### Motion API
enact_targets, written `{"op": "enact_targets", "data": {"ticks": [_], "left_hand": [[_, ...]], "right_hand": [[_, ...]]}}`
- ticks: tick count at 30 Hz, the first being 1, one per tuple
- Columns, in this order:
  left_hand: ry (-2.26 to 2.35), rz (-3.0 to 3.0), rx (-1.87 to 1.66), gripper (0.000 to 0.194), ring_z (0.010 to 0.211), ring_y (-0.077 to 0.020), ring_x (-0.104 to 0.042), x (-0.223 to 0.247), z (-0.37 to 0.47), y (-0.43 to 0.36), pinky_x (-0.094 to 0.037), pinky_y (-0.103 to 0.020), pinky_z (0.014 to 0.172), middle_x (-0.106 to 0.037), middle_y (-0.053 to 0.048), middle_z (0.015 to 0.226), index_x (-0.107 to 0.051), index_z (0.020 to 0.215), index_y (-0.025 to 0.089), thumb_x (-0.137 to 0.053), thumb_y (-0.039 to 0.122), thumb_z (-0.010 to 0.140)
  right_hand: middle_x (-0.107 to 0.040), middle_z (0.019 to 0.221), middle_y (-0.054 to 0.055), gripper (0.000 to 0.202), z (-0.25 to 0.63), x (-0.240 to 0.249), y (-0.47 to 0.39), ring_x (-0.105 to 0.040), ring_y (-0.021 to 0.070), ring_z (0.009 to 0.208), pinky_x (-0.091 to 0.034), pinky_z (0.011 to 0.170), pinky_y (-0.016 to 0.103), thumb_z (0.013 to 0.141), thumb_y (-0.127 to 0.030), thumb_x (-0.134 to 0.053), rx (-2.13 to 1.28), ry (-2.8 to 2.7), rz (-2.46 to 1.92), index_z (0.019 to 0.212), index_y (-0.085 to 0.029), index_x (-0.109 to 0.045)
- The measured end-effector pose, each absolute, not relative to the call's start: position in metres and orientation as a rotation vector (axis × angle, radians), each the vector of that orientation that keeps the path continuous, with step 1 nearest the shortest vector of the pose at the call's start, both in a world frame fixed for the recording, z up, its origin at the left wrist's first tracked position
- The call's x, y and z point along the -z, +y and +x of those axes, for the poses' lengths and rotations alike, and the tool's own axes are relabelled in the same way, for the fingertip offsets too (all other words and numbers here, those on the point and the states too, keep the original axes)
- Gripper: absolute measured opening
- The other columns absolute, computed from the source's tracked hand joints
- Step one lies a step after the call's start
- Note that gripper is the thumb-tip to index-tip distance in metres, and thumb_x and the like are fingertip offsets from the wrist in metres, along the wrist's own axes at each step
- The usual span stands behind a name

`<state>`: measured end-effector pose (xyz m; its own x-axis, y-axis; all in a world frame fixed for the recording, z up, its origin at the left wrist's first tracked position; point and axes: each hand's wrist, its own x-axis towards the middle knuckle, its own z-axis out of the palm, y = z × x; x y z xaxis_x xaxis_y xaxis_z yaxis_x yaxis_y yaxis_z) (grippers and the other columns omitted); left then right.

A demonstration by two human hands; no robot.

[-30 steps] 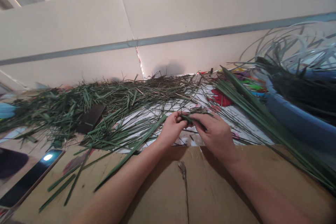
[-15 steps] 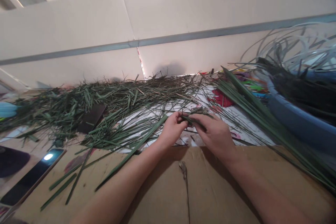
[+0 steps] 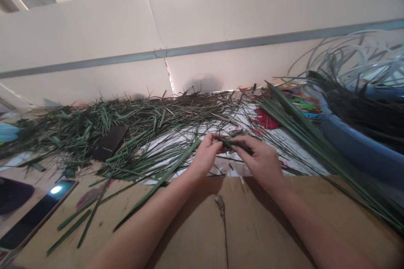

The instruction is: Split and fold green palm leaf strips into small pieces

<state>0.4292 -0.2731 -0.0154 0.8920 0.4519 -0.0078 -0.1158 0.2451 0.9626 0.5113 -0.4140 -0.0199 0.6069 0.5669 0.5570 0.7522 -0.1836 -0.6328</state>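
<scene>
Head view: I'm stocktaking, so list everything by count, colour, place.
Held leaf: count unclear, green, centre
Leaf pile: many, green, left
Long leaves: several, green, right
Tub: one, blue, right
Looped strands: many, whitish, right
Scrap: one, red, right
Slab: one, dark, left
Phone: one, dark, left
Rounded object: one, purple, left
Stem: one, brown, front centre
Board: one, tan, front
Sheeting: unclear, white, centre
Wall: one, white, back
Left hand: one, bare, centre
Right hand: one, bare, centre

I've got room over the middle of the flat tan board [image 3: 259, 239], bar one thin dried stem [image 3: 220, 205]. Curved blue plastic tub [image 3: 356, 147] blocks beyond my right hand [image 3: 261, 160], tangled green leaf heap [image 3: 104, 122] ahead-left.
</scene>
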Motion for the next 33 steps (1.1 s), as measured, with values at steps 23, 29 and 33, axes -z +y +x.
{"op": "enact_targets", "data": {"ticks": [23, 29, 33], "left_hand": [[0.221, 1.267, -0.399, 0.028, 0.079, -0.0132, -0.064, 0.02, 0.433, -0.263, -0.052, -0.031, 0.082, -0.067, -0.004, 0.089, -0.064, 0.091, 0.015, -0.075, 0.034, 0.075], [0.21, 1.271, -0.406, 0.024, 0.079, -0.0129, -0.063, 0.02, 0.432, -0.263, -0.052, -0.03, 0.082, -0.067, -0.003, 0.087, -0.066, 0.09, 0.014, -0.076, 0.029, 0.075], [0.21, 1.28, -0.41, 0.024, 0.079, -0.0133, -0.063, 0.019, 0.431, -0.264, -0.052, -0.03, 0.082, -0.067, -0.004, 0.087, -0.067, 0.089, 0.014, -0.076, 0.031, 0.074]], "right_hand": [[-0.074, 0.106, 0.005, 0.021, 0.516, 0.017, -0.416, -0.069, 0.024, 0.097, -0.053, 0.085, 0.039, 0.091, -0.03, -0.06, 0.172, -1.032, -1.762, 0.108, -0.025, -0.071], [-0.075, 0.104, 0.004, 0.02, 0.518, 0.019, -0.416, -0.069, 0.024, 0.096, -0.054, 0.086, 0.04, 0.089, -0.032, -0.063, 0.056, -0.932, -1.729, 0.105, -0.024, -0.073], [-0.077, 0.1, 0.005, 0.022, 0.522, 0.021, -0.417, -0.071, 0.0245, 0.092, -0.056, 0.083, 0.04, 0.087, -0.035, -0.066, -0.022, -0.896, -1.711, 0.104, -0.024, -0.074]]}}
